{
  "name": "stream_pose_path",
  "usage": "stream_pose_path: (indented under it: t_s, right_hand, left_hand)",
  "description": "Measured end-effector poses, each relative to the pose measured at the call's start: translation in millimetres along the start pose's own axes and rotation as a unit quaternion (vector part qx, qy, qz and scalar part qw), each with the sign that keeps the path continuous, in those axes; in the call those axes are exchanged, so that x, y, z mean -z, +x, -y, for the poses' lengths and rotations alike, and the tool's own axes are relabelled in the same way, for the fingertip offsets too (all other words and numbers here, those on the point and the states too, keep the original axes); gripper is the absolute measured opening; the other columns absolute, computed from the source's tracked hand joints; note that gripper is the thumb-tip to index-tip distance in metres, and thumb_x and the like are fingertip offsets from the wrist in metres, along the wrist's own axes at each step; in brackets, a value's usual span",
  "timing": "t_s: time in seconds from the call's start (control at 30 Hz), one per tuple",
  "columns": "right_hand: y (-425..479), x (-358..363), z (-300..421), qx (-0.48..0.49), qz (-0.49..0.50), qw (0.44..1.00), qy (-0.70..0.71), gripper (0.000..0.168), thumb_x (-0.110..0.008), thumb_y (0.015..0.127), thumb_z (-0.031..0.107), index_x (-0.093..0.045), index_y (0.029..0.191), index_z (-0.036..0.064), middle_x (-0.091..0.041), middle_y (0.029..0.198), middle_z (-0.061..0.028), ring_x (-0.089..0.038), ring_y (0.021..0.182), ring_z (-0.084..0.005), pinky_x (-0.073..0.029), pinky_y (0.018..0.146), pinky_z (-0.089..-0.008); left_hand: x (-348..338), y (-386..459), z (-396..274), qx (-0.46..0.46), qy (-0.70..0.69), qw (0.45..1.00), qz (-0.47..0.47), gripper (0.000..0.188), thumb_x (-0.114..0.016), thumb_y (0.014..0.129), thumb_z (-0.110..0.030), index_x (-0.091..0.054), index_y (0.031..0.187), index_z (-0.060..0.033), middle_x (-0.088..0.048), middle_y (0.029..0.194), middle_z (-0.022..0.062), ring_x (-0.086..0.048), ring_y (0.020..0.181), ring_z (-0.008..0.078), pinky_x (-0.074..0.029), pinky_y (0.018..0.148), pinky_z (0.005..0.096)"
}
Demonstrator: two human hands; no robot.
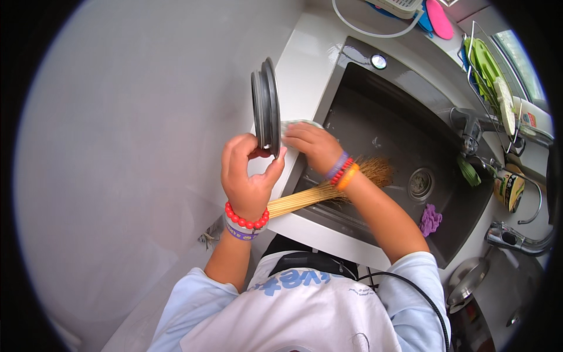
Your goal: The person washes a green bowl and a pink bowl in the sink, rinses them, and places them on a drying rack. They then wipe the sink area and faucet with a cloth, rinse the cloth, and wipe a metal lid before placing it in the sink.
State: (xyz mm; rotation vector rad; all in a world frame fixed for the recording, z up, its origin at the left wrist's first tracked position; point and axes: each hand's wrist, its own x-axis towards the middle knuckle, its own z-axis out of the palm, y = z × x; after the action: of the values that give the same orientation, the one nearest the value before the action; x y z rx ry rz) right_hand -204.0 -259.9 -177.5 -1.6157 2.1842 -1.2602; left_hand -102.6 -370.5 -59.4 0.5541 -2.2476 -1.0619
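In my left hand [246, 176] is a round dark-grey lid or shallow pan [266, 110], gripped by its lower rim and held upright, almost edge-on to me, over the counter's left end. My right hand [313, 147], slightly blurred, is beside the lid's right face. Its fingers lie over a pale green-and-white piece [303, 123], perhaps a cloth; whether they grip it is unclear. Below both hands a straw whisk brush [303, 201] rests across the front left rim of the dark sink [374, 110], its bristles inside the basin and partly behind my right forearm.
Inside the sink are a drain strainer [421, 184] with scraps and a purple scrubbing cloth [430, 220]. A faucet [471, 132] stands on the far right. Behind it a wire rack [473, 66] holds green boards. A white handled basket [400, 6] is at the back. The wall [132, 132] borders the left.
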Motion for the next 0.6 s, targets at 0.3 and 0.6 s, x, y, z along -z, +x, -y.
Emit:
stream_pose_path:
  t_s: [0.3, 0.6]
  right_hand:
    - [-141.3, 97.0, -21.7, -0.443, -0.318, 0.748, 0.377, 0.035, -0.042, 0.081, -0.007, -0.053, 0.114, 0.0, -0.057, 0.111, -0.0106, -0.055, 0.101, -0.0181, -0.042, 0.087, -0.0276]
    - [-216.9, 162.5, 40.8, -0.403, -0.431, 0.536, 0.603, 0.045, -0.035, 0.08, -0.004, -0.04, 0.124, -0.001, -0.047, 0.122, -0.0168, -0.047, 0.112, -0.0278, -0.04, 0.095, -0.0383]
  left_hand:
    - [-15.4, -8.1, -39.7, 0.327, -0.426, 0.827, 0.166, 0.033, -0.063, 0.078, -0.009, -0.048, 0.105, 0.0037, -0.057, 0.095, 0.01, -0.057, 0.085, 0.0149, -0.053, 0.07, 0.0275]
    - [-40.4, -36.6, -96.7, 0.38, -0.474, 0.729, 0.315, 0.038, -0.06, 0.08, -0.018, -0.047, 0.11, 0.0017, -0.058, 0.1, 0.0114, -0.06, 0.085, 0.0175, -0.054, 0.071, 0.0293]
